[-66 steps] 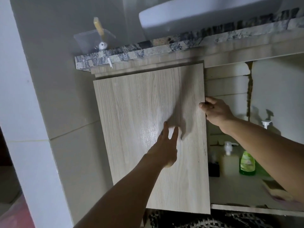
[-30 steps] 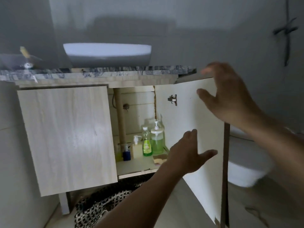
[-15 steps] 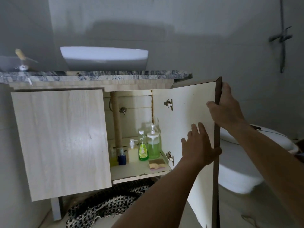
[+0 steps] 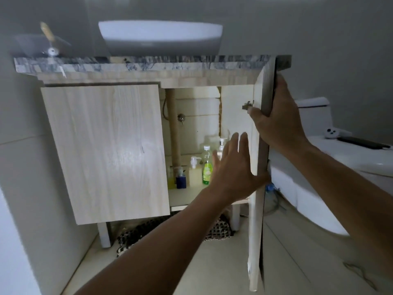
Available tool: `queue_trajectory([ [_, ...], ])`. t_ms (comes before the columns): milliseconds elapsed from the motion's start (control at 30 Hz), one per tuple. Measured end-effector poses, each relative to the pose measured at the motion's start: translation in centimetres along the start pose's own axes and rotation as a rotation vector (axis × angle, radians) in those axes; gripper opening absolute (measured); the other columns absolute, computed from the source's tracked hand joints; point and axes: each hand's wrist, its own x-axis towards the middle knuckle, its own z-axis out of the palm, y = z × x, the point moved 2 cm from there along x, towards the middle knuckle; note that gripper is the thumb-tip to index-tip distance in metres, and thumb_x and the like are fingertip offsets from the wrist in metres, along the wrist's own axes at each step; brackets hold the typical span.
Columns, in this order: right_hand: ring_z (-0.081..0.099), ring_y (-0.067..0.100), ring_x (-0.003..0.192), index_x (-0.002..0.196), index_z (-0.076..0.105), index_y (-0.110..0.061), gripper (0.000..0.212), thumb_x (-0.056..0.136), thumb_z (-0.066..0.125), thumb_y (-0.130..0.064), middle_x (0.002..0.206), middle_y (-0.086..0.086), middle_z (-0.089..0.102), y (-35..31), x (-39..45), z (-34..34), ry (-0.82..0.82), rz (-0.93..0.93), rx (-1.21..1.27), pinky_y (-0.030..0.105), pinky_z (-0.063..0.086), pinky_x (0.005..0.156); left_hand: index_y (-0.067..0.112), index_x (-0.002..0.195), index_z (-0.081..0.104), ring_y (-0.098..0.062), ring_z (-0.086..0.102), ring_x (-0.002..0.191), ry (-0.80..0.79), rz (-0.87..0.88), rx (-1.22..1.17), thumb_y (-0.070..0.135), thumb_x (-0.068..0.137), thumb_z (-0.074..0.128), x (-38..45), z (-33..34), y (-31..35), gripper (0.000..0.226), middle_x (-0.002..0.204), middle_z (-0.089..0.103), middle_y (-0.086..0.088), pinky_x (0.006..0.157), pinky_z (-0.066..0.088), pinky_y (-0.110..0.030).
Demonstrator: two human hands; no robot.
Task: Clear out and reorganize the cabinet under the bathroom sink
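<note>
Right hand [image 4: 276, 122] grip around open door [image 4: 258, 188]; left hand [image 4: 231, 169] spread before bottles [image 4: 206, 167].

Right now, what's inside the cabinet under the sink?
On the shelf: a green bottle, a white pump dispenser, a small blue container and a drain pipe. The closed left door and the left hand hide the rest.
</note>
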Motion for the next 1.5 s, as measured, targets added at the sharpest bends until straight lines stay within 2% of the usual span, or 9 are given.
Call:
queue_trajectory([
  [133,0.046,0.017,0.121,0.148,0.021,-0.011,0.085,0.08,0.069,-0.026,0.142,0.007,0.04,-0.4,0.5,5.6,-0.034,-0.089,0.058,0.032,0.045,0.099,0.011,0.147,0.026,-0.021,0.03,0.139,0.16,0.116,-0.012,0.039,0.077,0.065,-0.9,-1.0,-5.4,0.085,0.15,0.035,-0.005,0.111,0.025,-0.059],
  [233,0.032,0.027,0.138,0.15,0.016,-0.013,0.094,0.077,0.068,-0.041,0.153,0.01,0.026,-1.2,1.2,10.2,-0.103,-0.132,-0.036,0.051,0.032,0.111,0.009,0.145,0.03,-0.022,0.035,0.136,0.253,0.067,0.014,0.042,0.078,0.054,-1.1,-1.3,-10.7,0.079,0.148,0.038,-0.007,0.11,0.029,-0.056],
  [333,0.013,0.027,0.146,0.152,0.007,-0.015,0.098,0.08,0.064,-0.05,0.16,0.01,0.008,-1.9,2.0,14.3,-0.136,-0.172,-0.224,0.049,0.011,0.119,0.012,0.146,0.028,-0.021,0.034,0.136,0.304,0.03,0.131,0.046,0.083,0.054,-0.7,-1.7,-15.7,0.076,0.149,0.035,-0.006,0.114,0.021,-0.051],
  [467,0.003,0.028,0.148,0.152,0.003,-0.018,0.095,0.084,0.057,-0.056,0.161,0.009,-0.001,-1.5,3.2,19.3,-0.239,-0.244,-0.353,0.053,0.005,0.117,0.02,0.151,0.016,-0.025,0.018,0.146,0.271,-0.086,0.236,0.065,0.086,0.037,0.4,-2.0,-20.9,0.081,0.157,0.022,-0.01,0.114,0.003,-0.055],
  [533,0.001,0.03,0.148,0.152,0.003,-0.018,0.095,0.083,0.055,-0.058,0.16,0.01,-0.004,-1.1,4.2,21.6,-0.292,-0.265,-0.396,0.055,0.004,0.116,0.02,0.15,0.018,-0.033,0.028,0.143,0.261,-0.141,0.339,0.072,0.084,0.027,1.4,-1.9,-23.6,0.085,0.155,0.027,-0.015,0.111,0.007,-0.06],
  [800,-0.012,0.03,0.147,0.151,0.0,-0.015,0.085,0.09,0.055,-0.036,0.159,0.01,-0.016,3.2,6.7,27.7,-0.436,-0.368,-0.585,0.059,-0.003,0.113,0.015,0.145,0.023,-0.037,0.037,0.137,0.322,-0.192,0.576,0.062,0.072,0.068,6.4,-1.4,-30.4,0.098,0.15,0.036,-0.019,0.104,0.012,-0.064],
  [1267,-0.003,0.032,0.148,0.151,0.009,-0.009,0.074,0.093,0.053,-0.022,0.16,0.01,-0.005,6.5,6.1,31.7,-0.377,-0.374,-0.561,0.055,0.015,0.117,0.018,0.148,0.023,-0.044,0.024,0.141,0.248,-0.152,0.801,0.062,0.076,0.062,7.8,0.9,-32.6,0.093,0.155,0.021,-0.023,0.102,0.028,-0.068],
  [1400,-0.005,0.03,0.148,0.152,0.005,-0.011,0.076,0.09,0.05,-0.006,0.16,0.007,-0.012,5.5,6.3,30.2,-0.493,-0.339,-0.568,0.049,0.015,0.119,0.02,0.152,0.017,-0.042,0.023,0.143,0.101,-0.225,0.879,0.066,0.078,0.057,7.4,-0.2,-31.3,0.096,0.158,0.014,-0.02,0.104,0.028,-0.067],
  [1500,0.026,0.035,0.141,0.151,0.011,-0.01,0.084,0.084,0.061,-0.005,0.16,0.011,0.002,3.2,7.3,27.9,-0.673,-0.267,-0.549,0.045,0.035,0.11,0.025,0.152,-0.007,-0.035,-0.001,0.148,-0.138,-0.292,0.774,0.06,0.084,0.056,7.6,-2.5,-29.5,0.1,0.159,-0.016,-0.016,0.112,0.01,-0.063],
])
